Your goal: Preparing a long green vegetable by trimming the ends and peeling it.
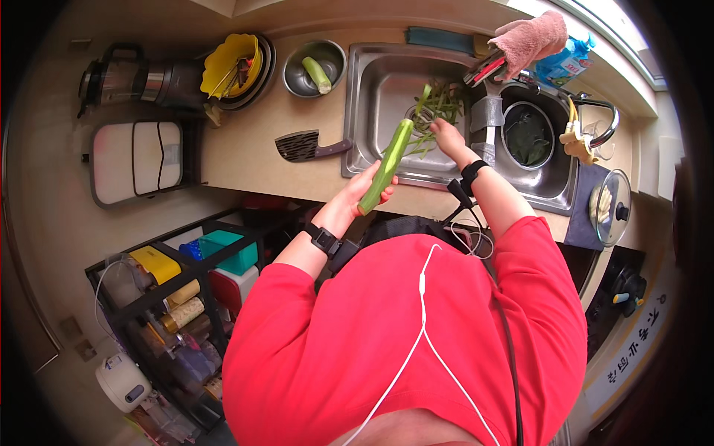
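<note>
My left hand [362,189] grips the lower part of a long green vegetable [387,167], cucumber-like or a celtuce stem. It tilts up over the front rim of the steel sink [385,111], with a pale peeled stripe along its side. Over the basin, my right hand [448,139] has its fingers curled near the vegetable's upper end; whether something is in them cannot be made out. Green peelings [443,103] lie around the drain, and one strip stands just above the vegetable's tip. A cleaver [298,146] lies left of the sink, its handle reaching over the rim.
A steel bowl [290,78] holds a peeled green piece [317,75]. The right basin contains a pot of dark leaves [527,134]. Beside the faucet [611,125] hang yellowish gloves [577,142]. A pink cloth [530,42] drapes behind the sink; a glass lid [612,209] stands at right.
</note>
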A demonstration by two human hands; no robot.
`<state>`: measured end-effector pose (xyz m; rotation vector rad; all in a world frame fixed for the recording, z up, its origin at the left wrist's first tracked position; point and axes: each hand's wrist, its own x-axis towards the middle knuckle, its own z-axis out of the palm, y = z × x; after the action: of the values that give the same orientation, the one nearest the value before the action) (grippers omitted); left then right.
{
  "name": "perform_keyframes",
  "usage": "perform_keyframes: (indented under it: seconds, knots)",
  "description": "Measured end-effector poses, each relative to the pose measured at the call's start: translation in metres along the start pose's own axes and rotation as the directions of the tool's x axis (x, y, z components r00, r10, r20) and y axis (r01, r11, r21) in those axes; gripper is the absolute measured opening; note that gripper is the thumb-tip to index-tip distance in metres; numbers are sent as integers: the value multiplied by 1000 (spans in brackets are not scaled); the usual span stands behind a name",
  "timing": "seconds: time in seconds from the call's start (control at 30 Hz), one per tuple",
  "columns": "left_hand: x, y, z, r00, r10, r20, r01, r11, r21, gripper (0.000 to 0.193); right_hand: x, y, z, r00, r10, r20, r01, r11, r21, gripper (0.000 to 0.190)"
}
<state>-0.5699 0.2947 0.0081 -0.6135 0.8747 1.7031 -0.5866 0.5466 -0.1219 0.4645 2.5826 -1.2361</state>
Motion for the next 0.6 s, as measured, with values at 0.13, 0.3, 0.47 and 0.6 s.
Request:
perform_keyframes:
  seconds: [0.13, 0.3, 0.47, 0.6]
  knots:
    - [9, -1, -10, 993, 43, -112, -40, 999, 30, 42, -6, 6, 4, 842, 335, 423, -477, 830, 291, 26]
    - [26, -4, -19, 983, 60, -171, -64, 998, -22, 43, -83, -70, -16, 908, -299, 295, 273, 954, 124, 24]
    - [30, 1, -7, 990, 2, -138, -10, 998, -55, 38, -90, -86, -31, 894, -229, 386, 270, 961, -55, 24]
    - [19, 1, 5, 996, 19, -86, -19, 1000, 1, 37, -54, -62, -25, 922, -265, 282, 307, 945, -116, 25]
